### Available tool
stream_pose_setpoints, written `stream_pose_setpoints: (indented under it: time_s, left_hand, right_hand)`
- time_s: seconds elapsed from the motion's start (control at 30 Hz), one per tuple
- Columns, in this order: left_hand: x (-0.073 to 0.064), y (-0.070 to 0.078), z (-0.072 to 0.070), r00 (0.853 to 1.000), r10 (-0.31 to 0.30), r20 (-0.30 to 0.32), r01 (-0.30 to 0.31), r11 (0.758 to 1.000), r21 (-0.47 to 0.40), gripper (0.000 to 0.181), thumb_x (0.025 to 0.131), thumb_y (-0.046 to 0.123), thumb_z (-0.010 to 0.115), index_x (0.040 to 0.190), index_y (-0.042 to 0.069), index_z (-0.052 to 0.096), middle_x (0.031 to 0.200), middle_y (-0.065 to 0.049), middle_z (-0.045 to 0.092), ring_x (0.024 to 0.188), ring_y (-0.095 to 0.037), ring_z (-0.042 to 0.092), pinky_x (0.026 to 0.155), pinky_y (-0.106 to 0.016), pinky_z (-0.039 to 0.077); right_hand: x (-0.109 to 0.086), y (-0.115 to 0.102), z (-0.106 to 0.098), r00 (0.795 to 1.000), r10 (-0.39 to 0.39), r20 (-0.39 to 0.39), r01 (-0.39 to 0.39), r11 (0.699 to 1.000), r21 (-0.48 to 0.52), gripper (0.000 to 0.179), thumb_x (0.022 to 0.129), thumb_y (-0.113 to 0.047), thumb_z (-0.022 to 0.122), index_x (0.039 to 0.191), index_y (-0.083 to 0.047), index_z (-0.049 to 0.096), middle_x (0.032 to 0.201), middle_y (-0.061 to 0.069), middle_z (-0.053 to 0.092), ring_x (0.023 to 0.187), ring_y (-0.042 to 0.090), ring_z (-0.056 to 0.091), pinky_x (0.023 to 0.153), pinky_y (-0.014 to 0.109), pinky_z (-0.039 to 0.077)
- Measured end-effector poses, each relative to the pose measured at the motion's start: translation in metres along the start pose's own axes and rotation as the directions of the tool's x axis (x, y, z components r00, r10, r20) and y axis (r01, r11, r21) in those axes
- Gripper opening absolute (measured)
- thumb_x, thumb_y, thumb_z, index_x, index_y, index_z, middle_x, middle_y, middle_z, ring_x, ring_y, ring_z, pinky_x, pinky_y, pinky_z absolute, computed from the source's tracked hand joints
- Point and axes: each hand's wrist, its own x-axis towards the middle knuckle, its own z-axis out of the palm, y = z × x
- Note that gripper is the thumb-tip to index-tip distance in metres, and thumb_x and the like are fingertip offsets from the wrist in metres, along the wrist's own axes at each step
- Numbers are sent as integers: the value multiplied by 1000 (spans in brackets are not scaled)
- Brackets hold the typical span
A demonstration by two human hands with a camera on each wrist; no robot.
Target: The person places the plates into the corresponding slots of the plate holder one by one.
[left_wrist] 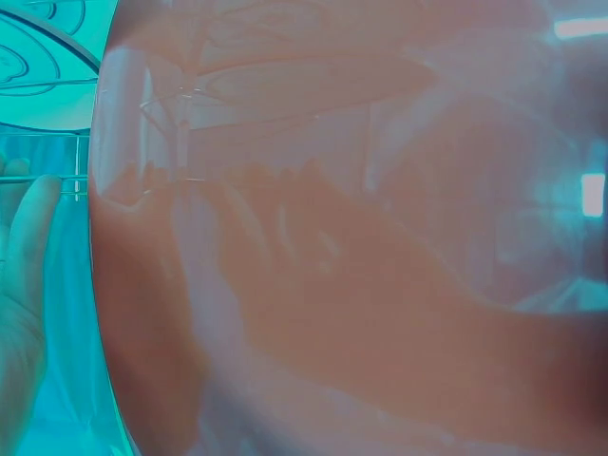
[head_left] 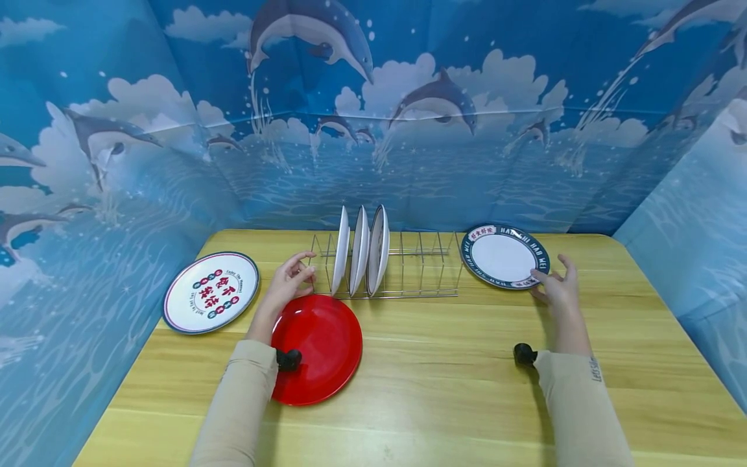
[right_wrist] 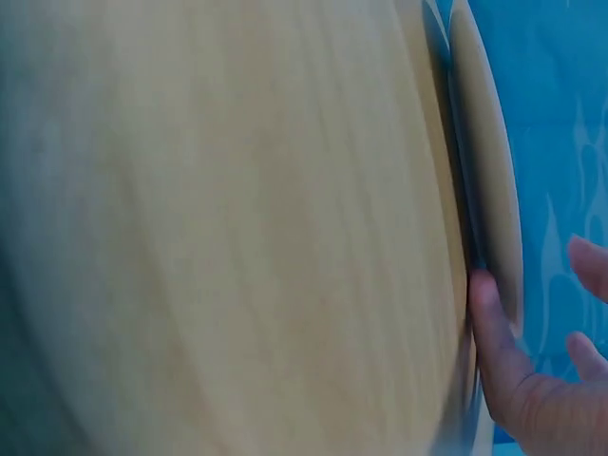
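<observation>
My left hand (head_left: 286,280) holds the left end of a wire plate rack (head_left: 417,296), thumb and fingers curled at its end wires. In the left wrist view, the thumb (left_wrist: 30,237) lies against a wire. Three white plates (head_left: 360,253) stand on edge in the left half of the rack. At the right, a white plate with a dark green lettered rim (head_left: 503,257) lies beside the rack. My right hand (head_left: 559,293) pinches its near right rim, other fingers raised. The right wrist view shows one digit low at the plate's edge (right_wrist: 489,180).
A red plate (head_left: 327,350) lies flat in front of the rack, under the left forearm. On the far left lies a white plate with red lettering (head_left: 189,288). The wooden table (head_left: 443,376) meets a blue dolphin-print curtain (head_left: 408,168) at the back and sides.
</observation>
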Motion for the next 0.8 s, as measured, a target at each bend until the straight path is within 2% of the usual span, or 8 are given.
stream_pose_setpoints:
  time_s: [0.1,0.17,0.27,0.33,0.43,0.53,0.63,0.8]
  left_hand:
    - [1,0,0,1000,-3,-4,3,1000,4,41,91,17,56,131,11,46,81,-4,53,99,-44,51,76,-38,54]
    - [1,0,0,1000,-4,-5,4,1000,4,42,92,16,56,132,9,45,82,-7,53,99,-44,50,77,-39,54]
    - [0,2,1,1000,-6,-1,6,1000,2,43,92,15,55,133,7,44,87,-16,52,100,-45,49,79,-43,52]
    - [-2,7,2,1000,-8,2,8,1000,-4,43,92,13,54,134,6,43,90,-22,51,101,-47,48,81,-46,51]
    - [-7,14,4,1000,-14,5,14,1000,-14,43,92,10,53,134,4,42,93,-28,49,102,-50,46,83,-50,48]
    - [-11,20,5,1000,-16,8,16,1000,-11,44,93,9,53,134,2,42,95,-31,47,103,-51,45,84,-52,47]
    - [-12,22,5,1000,-10,14,10,1000,-2,44,93,9,52,134,1,41,97,-32,46,102,-50,45,84,-52,47]
    - [-12,21,5,1000,-15,14,15,1000,-6,44,93,9,53,134,2,41,94,-30,48,103,-50,45,85,-53,46]
  right_hand:
    - [-2,1,0,999,33,40,-34,999,31,87,87,-7,60,146,-37,4,153,11,3,101,14,51,86,28,49]
    - [-1,1,0,997,42,64,-45,998,46,91,84,-4,62,146,-37,4,152,11,4,84,6,51,80,25,52]
    - [3,3,0,997,39,73,-42,998,44,96,80,-2,67,146,-35,6,151,14,6,78,4,50,76,23,53]
    - [6,4,2,997,33,71,-33,999,1,99,78,-3,70,146,-34,6,150,15,8,83,6,50,77,22,52]
    - [8,6,4,998,14,59,-8,994,-107,102,76,-7,73,147,-33,4,150,15,7,109,18,48,86,25,48]
    - [10,8,6,998,-26,55,38,970,-240,102,77,-12,73,147,-29,1,152,14,0,135,28,21,102,34,35]
    - [12,10,7,998,-53,42,63,952,-300,102,76,-15,74,147,-25,1,152,12,-4,139,29,3,108,38,25]
    - [7,9,8,999,-6,35,13,977,-212,98,77,-10,73,147,-24,6,152,13,-3,137,26,15,94,25,42]
